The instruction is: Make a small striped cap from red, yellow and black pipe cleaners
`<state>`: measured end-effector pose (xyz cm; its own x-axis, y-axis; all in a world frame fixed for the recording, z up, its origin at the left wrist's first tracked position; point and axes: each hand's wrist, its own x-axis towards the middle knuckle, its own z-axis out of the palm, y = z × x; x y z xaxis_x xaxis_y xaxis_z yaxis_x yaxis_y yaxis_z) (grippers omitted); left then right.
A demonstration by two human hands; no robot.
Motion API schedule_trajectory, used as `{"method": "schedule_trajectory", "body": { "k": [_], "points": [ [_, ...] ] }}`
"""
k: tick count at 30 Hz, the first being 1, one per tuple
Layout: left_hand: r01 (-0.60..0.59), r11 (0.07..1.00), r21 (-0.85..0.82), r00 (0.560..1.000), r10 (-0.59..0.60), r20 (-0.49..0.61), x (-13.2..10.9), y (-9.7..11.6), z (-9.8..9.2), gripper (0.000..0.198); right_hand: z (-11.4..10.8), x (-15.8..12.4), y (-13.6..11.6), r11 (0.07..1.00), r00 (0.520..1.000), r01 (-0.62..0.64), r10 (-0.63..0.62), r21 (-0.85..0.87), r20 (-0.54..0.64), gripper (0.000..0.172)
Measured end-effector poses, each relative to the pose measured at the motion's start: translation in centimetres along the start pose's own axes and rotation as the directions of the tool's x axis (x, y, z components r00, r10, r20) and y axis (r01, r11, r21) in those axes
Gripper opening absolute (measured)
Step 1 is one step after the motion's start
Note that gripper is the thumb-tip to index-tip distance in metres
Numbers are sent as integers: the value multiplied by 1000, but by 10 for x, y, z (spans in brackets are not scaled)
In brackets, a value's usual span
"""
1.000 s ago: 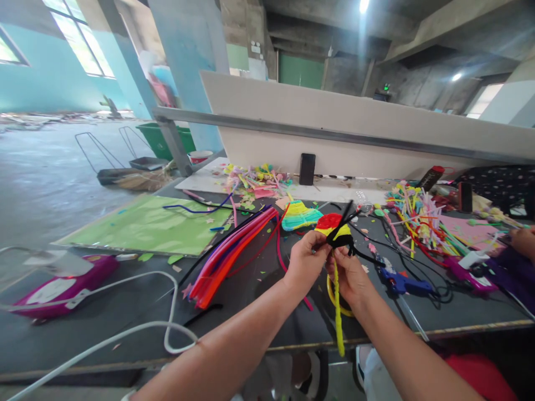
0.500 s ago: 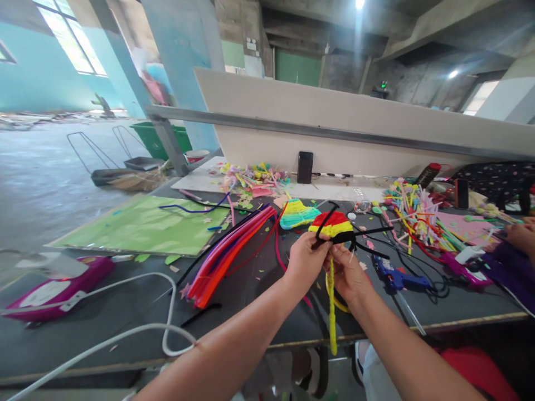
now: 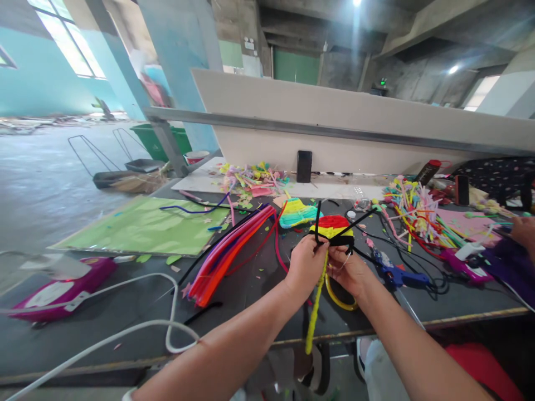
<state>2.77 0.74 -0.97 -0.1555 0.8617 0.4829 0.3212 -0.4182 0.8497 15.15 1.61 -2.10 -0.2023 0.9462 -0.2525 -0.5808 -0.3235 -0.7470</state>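
In the middle of the head view, my left hand (image 3: 306, 264) and my right hand (image 3: 346, 269) are close together, both closed on a pipe-cleaner piece (image 3: 332, 224) with red, yellow and black bands. Black pipe-cleaner ends (image 3: 355, 223) stick up and out from it. A yellow pipe cleaner (image 3: 315, 312) hangs below my fingers past the table edge. Just beyond lies a yellow and turquoise pipe-cleaner shape (image 3: 298, 213). Under my right hand a yellow ring (image 3: 341, 303) rests on the table. My fingertips are partly hidden.
A bundle of pink, purple and orange pipe cleaners (image 3: 229, 253) lies left of my hands. To the right is a blue glue gun (image 3: 397, 273) with cables. Scrap piles (image 3: 251, 177) and a phone (image 3: 304, 166) stand at the back. Another person's hand (image 3: 524, 231) shows far right.
The yellow pipe cleaner has swung left at its lower end. The black ends have shifted, one now pointing straight up and another up to the right. The yellow ring shows more.
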Motion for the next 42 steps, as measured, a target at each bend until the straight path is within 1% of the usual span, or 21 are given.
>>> {"method": "schedule_trajectory", "body": {
  "k": [3, 5, 8, 10, 11, 13, 14, 15, 17, 18, 21, 23, 24, 26, 27, 29, 31, 35, 38, 39, 42],
  "points": [
    [132, 973, -190, 990, -138, -17, -4, -2, 6, 9, 1, 3, -1, 996, 995, 87, -88, -26, -36, 31],
    [208, 916, -344, 975, -220, 5, -6, 0, 9, 10, 2, 3, 0, 989, 989, 144, -146, -47, -39, 30],
    [339, 778, -529, 936, -337, 103, -6, 6, 9, 17, 4, 3, 2, 978, 981, 191, -194, -85, -22, 29],
    [401, 703, -587, 910, -380, 165, -4, 9, 8, 22, 4, 3, 2, 977, 982, 186, -187, -105, 0, 27],
    [414, 688, -596, 903, -391, 176, -4, 10, 7, 24, 3, 3, 0, 976, 984, 178, -178, -121, 16, 26],
    [405, 710, -576, 906, -395, 149, -3, 9, 6, 23, 2, 2, -8, 970, 983, 186, -182, -158, 35, 25],
    [392, 736, -551, 912, -391, 127, -3, 8, 6, 22, 1, 1, -14, 962, 977, 213, -212, -170, 26, 25],
    [376, 770, -516, 919, -379, 106, -3, 6, 6, 21, 0, -1, -21, 950, 965, 258, -261, -176, 8, 26],
    [321, 852, -413, 944, -324, 65, -3, 1, 5, 17, -1, -8, -36, 908, 920, 379, -390, -178, -30, 25],
    [278, 895, -350, 959, -278, 49, -4, -1, 4, 16, -1, -13, -43, 881, 900, 426, -436, -205, -3, 25],
    [117, 979, -165, 993, -111, 47, -5, -6, 0, 14, -1, -28, -54, 783, 850, 522, -511, -339, 130, 28],
    [49, 994, -98, 996, -42, 74, -5, -7, -1, 14, 0, -36, -54, 661, 795, 581, -584, -474, 160, 21],
    [47, 995, -88, 996, -40, 78, -5, -7, 0, 13, 0, -39, -53, 587, 761, 603, -626, -540, 170, 17],
    [110, 987, -114, 992, -102, 73, -5, -7, 2, 13, 0, -40, -50, 467, 707, 630, -676, -620, 209, 13],
    [164, 976, -145, 985, -155, 72, -5, -6, 4, 12, -1, -40, -49, 448, 701, 637, -676, -626, 229, 15],
    [274, 936, -221, 962, -265, 72, -4, -6, 6, 12, -4, -38, -49, 474, 718, 639, -650, -606, 249, 19],
    [341, 904, -257, 940, -329, 89, -3, -5, 7, 13, -7, -36, -49, 512, 738, 624, -635, -590, 229, 21],
    [366, 906, -215, 931, -355, 88, -1, -6, 5, 15, -10, -39, -50, 539, 750, 604, -634, -588, 190, 22],
    [371, 908, -196, 929, -363, 75, 1, -7, 3, 15, -7, -46, -52, 504, 748, 615, -617, -607, 245, 22],
    [373, 908, -189, 928, -365, 74, 1, -7, 3, 15, -7, -48, -53, 472, 735, 633, -614, -614, 286, 23],
    [374, 914, -155, 927, -365, 83, 2, -7, 1, 15, -8, -50, -54, 343, 666, 706, -618, -620, 417, 24]
  ]
}}
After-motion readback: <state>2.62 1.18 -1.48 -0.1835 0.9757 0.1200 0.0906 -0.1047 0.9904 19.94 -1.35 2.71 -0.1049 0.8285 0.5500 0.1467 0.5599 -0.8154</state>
